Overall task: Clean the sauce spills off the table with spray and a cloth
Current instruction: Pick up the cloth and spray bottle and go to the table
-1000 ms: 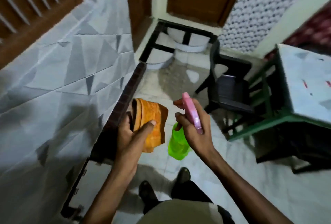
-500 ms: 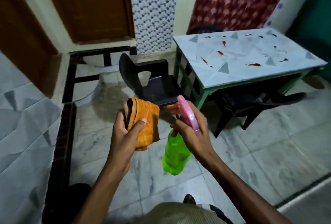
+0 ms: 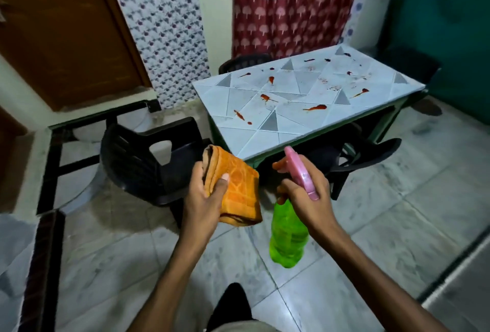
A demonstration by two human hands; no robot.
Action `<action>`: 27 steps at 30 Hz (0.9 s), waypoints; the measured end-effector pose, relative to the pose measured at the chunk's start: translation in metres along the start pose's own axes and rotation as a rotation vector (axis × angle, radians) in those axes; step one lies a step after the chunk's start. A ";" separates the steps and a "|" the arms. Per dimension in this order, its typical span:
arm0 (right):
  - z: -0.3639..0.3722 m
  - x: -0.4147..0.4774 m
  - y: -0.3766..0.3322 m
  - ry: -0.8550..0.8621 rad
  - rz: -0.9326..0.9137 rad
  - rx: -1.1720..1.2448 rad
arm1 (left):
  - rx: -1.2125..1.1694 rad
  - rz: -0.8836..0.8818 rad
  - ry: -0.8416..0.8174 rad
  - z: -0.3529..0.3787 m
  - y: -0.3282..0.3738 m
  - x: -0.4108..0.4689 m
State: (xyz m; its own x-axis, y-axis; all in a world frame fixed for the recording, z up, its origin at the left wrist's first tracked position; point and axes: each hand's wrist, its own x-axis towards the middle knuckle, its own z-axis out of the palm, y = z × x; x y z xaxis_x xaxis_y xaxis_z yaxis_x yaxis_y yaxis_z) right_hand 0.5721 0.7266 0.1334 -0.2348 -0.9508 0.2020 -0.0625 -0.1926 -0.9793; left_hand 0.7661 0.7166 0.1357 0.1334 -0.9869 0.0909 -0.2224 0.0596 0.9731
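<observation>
A tiled table (image 3: 289,124) with a pale grey top stands ahead of me, dotted with several red sauce spills (image 3: 316,107). My left hand (image 3: 202,199) grips a folded orange cloth (image 3: 238,191), thumb pressed on its top face. My right hand (image 3: 305,193) holds a green spray bottle (image 3: 287,236) by its pink trigger head, the bottle hanging down below the hand. Both hands are in the air in front of the table's near corner, not touching it.
A black plastic chair (image 3: 143,162) stands left of the table, another (image 3: 366,156) is tucked under its near side, and a third (image 3: 244,62) sits behind it. A brown door (image 3: 66,34) and red patterned curtain (image 3: 291,5) line the far wall. Marble floor lies underfoot.
My view swung right from a tiled wall to face the table, which now sits closer and more central. Both hands kept their hold on the cloth and the spray bottle.
</observation>
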 end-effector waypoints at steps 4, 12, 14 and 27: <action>-0.048 0.047 0.017 0.067 -0.016 -0.024 | 0.157 0.063 -0.135 0.064 0.008 0.043; -0.159 0.162 0.053 0.171 0.049 -0.141 | 0.066 0.047 -0.244 0.224 0.021 0.144; -0.188 0.193 0.058 0.178 0.075 -0.143 | 0.049 0.047 -0.266 0.268 0.027 0.168; -0.430 0.357 0.102 0.339 0.119 -0.181 | 0.015 0.020 -0.516 0.577 0.077 0.255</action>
State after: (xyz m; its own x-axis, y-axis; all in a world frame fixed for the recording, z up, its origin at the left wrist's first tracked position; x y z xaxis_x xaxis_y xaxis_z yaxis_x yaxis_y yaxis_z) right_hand 0.0646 0.4718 0.1120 -0.5558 -0.8240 0.1102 -0.1786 -0.0111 -0.9839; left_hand 0.2254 0.3830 0.1122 -0.3638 -0.9314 -0.0101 -0.2341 0.0809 0.9689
